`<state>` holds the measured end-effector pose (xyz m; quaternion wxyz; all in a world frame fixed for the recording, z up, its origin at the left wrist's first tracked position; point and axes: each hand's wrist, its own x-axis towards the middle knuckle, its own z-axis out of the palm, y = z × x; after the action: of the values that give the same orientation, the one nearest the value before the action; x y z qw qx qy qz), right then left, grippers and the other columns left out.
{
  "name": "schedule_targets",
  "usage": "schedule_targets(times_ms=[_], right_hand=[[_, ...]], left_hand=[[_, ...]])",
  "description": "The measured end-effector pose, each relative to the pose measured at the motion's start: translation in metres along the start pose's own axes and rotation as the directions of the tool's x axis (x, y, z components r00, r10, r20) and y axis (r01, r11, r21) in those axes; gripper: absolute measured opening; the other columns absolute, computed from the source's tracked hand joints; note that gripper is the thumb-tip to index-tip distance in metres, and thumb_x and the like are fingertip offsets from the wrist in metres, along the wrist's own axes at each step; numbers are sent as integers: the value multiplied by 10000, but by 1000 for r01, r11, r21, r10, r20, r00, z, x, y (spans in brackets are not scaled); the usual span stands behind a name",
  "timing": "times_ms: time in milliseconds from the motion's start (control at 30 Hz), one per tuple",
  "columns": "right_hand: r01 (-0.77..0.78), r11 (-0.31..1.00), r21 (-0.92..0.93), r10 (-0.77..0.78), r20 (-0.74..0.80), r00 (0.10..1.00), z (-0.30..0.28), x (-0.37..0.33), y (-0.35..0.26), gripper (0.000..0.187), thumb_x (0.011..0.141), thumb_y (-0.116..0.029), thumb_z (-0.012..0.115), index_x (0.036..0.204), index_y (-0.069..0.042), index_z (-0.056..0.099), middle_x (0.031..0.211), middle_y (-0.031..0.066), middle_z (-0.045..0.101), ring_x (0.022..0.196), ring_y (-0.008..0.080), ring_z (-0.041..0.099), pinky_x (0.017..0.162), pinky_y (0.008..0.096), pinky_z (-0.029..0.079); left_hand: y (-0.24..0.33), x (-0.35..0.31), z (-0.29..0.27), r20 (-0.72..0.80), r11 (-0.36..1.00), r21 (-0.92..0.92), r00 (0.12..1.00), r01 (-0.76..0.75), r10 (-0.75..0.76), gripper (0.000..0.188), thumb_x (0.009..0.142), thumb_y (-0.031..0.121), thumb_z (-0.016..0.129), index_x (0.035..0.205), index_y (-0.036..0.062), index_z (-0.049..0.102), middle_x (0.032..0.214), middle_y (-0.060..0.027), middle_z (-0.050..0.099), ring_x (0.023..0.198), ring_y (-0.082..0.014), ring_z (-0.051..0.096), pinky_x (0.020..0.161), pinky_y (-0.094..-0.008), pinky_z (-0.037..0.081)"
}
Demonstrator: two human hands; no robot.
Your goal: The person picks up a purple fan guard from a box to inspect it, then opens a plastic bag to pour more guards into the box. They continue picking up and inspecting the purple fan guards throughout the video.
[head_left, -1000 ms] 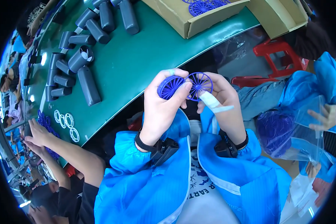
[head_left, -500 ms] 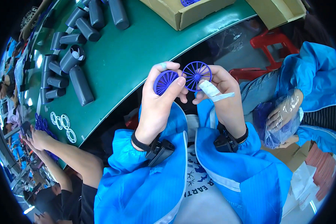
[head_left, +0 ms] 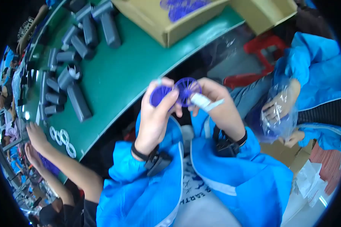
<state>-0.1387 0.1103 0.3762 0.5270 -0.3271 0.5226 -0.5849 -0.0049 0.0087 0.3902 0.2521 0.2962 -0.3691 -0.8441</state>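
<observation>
In front of my chest, my left hand (head_left: 153, 119) is closed on a purple spoked wheel (head_left: 159, 96), with the thumb across its face. The dense spokes there could be several wheels stacked together; blur hides which. My right hand (head_left: 225, 108) pinches another purple spoked wheel (head_left: 186, 89) by its edge, side by side with the first one. Its open spokes face up. A white strip (head_left: 205, 102), like paper or tape, clings to the fingers of my right hand, one end sticking out. The fingertips under both wheels are partly hidden.
A cardboard box (head_left: 170, 36) with purple wheels (head_left: 185, 9) sits on the green table (head_left: 119, 75). Grey cylinders (head_left: 79, 102) and white rings (head_left: 64, 137) lie at left. Left, a co-worker's bare arms (head_left: 70, 162) reach in; right, another person's hands hold a plastic bag (head_left: 271, 119).
The view has shifted, so more of the box shows and my hands appear lower and further left. Both hands keep their wheels. The left co-worker's hands have moved and look spread.
</observation>
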Motion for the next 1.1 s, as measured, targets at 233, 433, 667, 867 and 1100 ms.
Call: schedule_targets(times_ms=[233,433,667,867,1100], right_hand=[[117,959,257,-117,-15,993,-51,54,-105,360,867,-145,574,1184,12,502,1010,112,596,839,159,609,701,268,506],[43,924,381,-55,20,998,-14,46,-73,364,858,-101,580,1192,18,495,1037,103,578,928,152,580,739,267,488],[84,996,-17,-85,-64,994,15,48,-44,234,855,-68,569,1066,31,548,919,79,602,713,116,590,628,246,492],[79,984,158,-64,-99,993,18,46,-35,188,857,-74,570,1017,23,561,859,64,603,646,95,578,564,237,495],[55,983,177,-39,-93,995,22,40,-32,209,854,-60,570,1041,30,550,864,67,605,678,103,590,569,248,523]], left_hand=[[15,-7,-7,194,817,-513,963,264,-189,401,863,211,519,1195,5,432,1061,-166,515,842,-249,565,680,-320,514],[45,-4,3,45,947,-300,993,114,-105,397,906,134,470,1256,-40,400,1145,-202,546,965,-328,595,828,-377,524],[45,17,-4,98,995,90,993,50,-59,304,929,210,471,1121,-25,488,939,-150,614,775,-223,637,653,-310,550],[38,8,-13,29,976,-214,999,25,-19,275,933,245,472,1036,-8,501,874,-102,580,722,-181,622,587,-284,538],[35,-2,-11,-47,983,-182,999,-21,13,210,905,189,521,1012,9,504,842,-66,551,694,-150,600,572,-277,534]])
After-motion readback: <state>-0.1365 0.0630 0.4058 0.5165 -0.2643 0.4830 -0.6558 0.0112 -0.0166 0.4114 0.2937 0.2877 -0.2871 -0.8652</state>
